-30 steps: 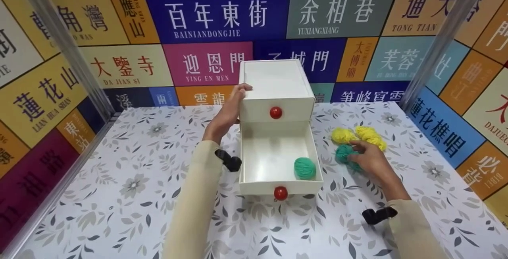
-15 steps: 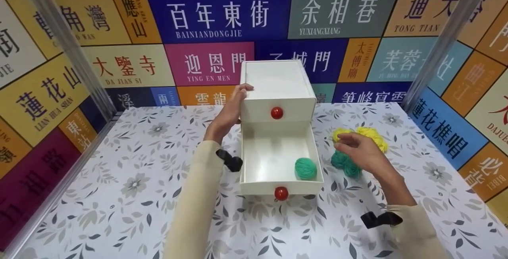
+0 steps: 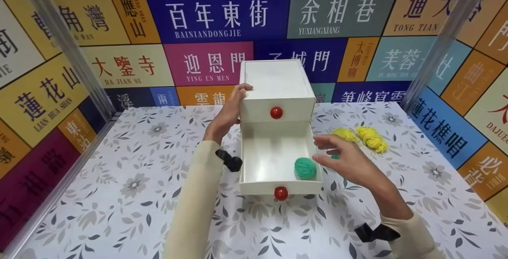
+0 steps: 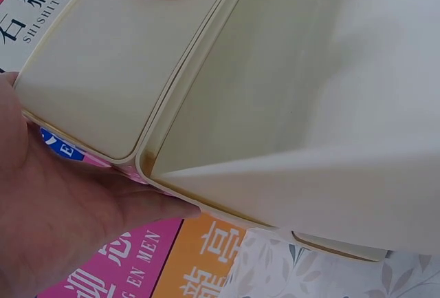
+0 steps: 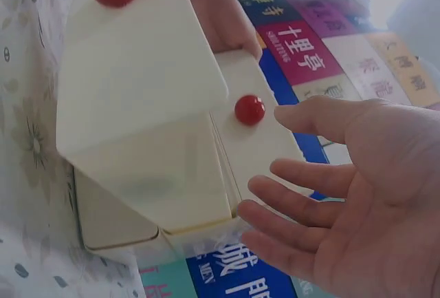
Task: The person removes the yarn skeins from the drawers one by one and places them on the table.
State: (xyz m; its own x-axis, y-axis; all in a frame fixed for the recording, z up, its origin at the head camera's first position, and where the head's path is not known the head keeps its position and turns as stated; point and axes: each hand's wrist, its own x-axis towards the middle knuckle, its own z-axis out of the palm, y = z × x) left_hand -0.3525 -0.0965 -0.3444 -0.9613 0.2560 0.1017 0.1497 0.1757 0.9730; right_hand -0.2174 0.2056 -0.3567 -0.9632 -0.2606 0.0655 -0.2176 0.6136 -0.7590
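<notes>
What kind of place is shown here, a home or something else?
Probably a staged recording booth, not a home: walls papered with colourful Chinese place-name signs, clear corner posts, and a floral-covered table holding only a small white drawer box and yarn balls.

The white two-drawer box [image 3: 276, 92] looks smooth matt plastic with glossy red round knobs [image 3: 280, 193]; the green ball [image 3: 305, 168] and yellow bundles [image 3: 371, 138] are fuzzy yarn.

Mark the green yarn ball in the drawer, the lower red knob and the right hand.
green yarn ball [image 3: 305, 168], head view, middle of the ball.
lower red knob [image 3: 280, 193], head view, knob centre.
right hand [image 3: 349, 163], head view, back of the hand.
</notes>
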